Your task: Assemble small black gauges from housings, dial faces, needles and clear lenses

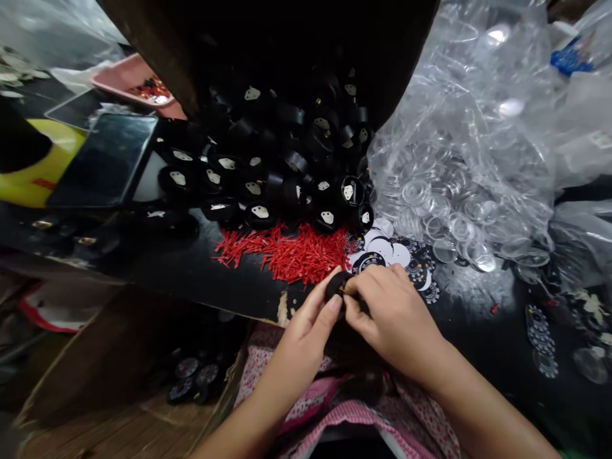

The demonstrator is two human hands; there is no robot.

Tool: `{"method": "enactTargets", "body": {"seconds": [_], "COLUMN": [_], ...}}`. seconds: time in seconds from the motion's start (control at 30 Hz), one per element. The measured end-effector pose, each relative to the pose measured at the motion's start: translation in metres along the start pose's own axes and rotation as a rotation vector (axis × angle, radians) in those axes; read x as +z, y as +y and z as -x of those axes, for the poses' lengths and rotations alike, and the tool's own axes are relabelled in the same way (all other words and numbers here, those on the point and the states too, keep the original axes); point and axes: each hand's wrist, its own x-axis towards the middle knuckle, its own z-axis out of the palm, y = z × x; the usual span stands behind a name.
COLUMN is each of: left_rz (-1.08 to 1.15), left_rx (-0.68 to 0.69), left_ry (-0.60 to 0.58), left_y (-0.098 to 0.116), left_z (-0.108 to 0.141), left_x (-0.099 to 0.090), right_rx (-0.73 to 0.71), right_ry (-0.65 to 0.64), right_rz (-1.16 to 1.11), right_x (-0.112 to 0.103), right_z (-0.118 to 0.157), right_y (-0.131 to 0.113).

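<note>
Near the table's front edge, my left hand (308, 325) grips a small round black case (336, 285) between thumb and fingers. My right hand (394, 312) is closed in a pinch against the right side of that case; whatever its fingertips hold is hidden. Just beyond the hands lies a heap of thin red plastic pointers (306, 255). Right of it, partly behind my right hand, are round printed dials (370, 260), some showing white backs and others black faces. Many black round cases with white plates (261, 212) are piled behind the red heap.
A large plastic bag (478, 95) spills clear round lenses (444, 226) at the right. Further right lies an overlapping row of dials (540, 338). A phone (105, 162) leans on something yellow at left, with a pink tray (117, 80) behind. A cardboard box (62, 376) stands below.
</note>
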Motion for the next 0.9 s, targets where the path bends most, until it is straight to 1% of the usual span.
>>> {"method": "enactTargets", "body": {"seconds": [0.03, 0.1, 0.17, 0.2, 0.27, 0.3, 0.33, 0.37, 0.4, 0.43, 0.47, 0.5, 0.57, 0.6, 0.63, 0.7, 0.77, 0.83, 0.9], "left_rz": [0.044, 0.172, 0.271, 0.271, 0.153, 0.07, 0.009, -0.015, -0.006, 0.017, 0.033, 0.026, -0.029, -0.044, -0.041, -0.003, 0.068, 0.163, 0.253], "left_rx": [-0.026, -0.099, -0.141, -0.132, -0.065, -0.027, 0.005, 0.029, 0.043, 0.046, 0.046, 0.043, 0.031, 0.029, 0.028, 0.024, 0.027, 0.003, -0.07], "left_ry": [0.03, 0.088, 0.135, 0.14, 0.112, 0.081, 0.046, 0.017, -0.006, -0.027, -0.047, -0.067, -0.1, -0.106, -0.103, -0.092, -0.068, -0.08, -0.148], "left_y": [-0.001, -0.003, -0.005, -0.005, -0.007, -0.008, -0.008, -0.008, -0.008, -0.008, -0.007, -0.007, -0.005, -0.005, -0.004, -0.004, -0.004, -0.003, -0.001], "left_z": [0.001, 0.002, 0.003, 0.002, 0.001, 0.0, -0.001, -0.003, -0.004, -0.005, -0.006, -0.006, -0.007, -0.007, -0.008, -0.008, -0.009, -0.01, -0.01], "left_x": [0.003, 0.009, 0.014, 0.015, 0.014, 0.012, 0.01, 0.008, 0.006, 0.004, 0.003, 0.003, 0.002, 0.002, 0.002, 0.003, 0.005, 0.007, 0.011], "right_rx": [0.005, 0.059, 0.176, 0.244, 0.333, 0.357, 0.383, 0.406, 0.465, 0.554, 0.607, 0.636, 0.647, 0.641, 0.632, 0.607, 0.584, 0.592, 0.595], "right_ry": [0.013, 0.042, 0.047, 0.026, -0.065, -0.097, -0.082, -0.04, 0.078, 0.218, 0.264, 0.227, 0.125, 0.093, 0.089, 0.145, 0.224, 0.257, 0.197], "right_rz": [0.013, 0.005, -0.056, -0.111, -0.281, -0.367, -0.413, -0.415, -0.338, -0.17, 0.006, 0.135, 0.269, 0.29, 0.285, 0.229, 0.105, -0.095, -0.34], "right_x": [0.002, 0.004, 0.003, 0.002, -0.006, -0.011, -0.017, -0.023, -0.029, -0.034, -0.038, -0.04, -0.041, -0.04, -0.04, -0.04, -0.043, -0.045, -0.044], "right_z": [-0.001, -0.002, -0.003, -0.003, -0.001, 0.0, 0.001, 0.002, 0.003, 0.003, 0.003, 0.004, 0.005, 0.006, 0.008, 0.013, 0.018, 0.022, 0.023], "right_y": [-0.002, -0.007, -0.013, -0.014, -0.008, 0.0, 0.012, 0.027, 0.044, 0.063, 0.081, 0.099, 0.125, 0.133, 0.137, 0.134, 0.119, 0.093, 0.063]}}
